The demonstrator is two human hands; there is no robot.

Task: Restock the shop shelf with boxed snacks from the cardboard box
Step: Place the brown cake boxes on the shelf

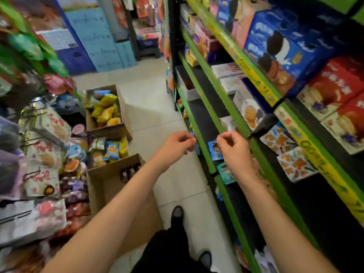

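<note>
- While both arms reach out over the floor, the cardboard box (pixel 110 186) by the person's legs sits left of the green shelf (pixel 204 152), and small dark bottles (pixel 129 172) stand in its far corner.
- Farther left of the shelf, two more open boxes (pixel 107 115) hold bright snack bags (pixel 113 149).
- Left hand (pixel 177 146), just left of the shelf edge, has curled fingers and holds nothing I can see.
- Right hand (pixel 234 147), over the shelf edge, is curled the same way, holding nothing I can see.
- Boxed snacks (pixel 289 162) lie flat on the shelf, right of the hands.
</note>
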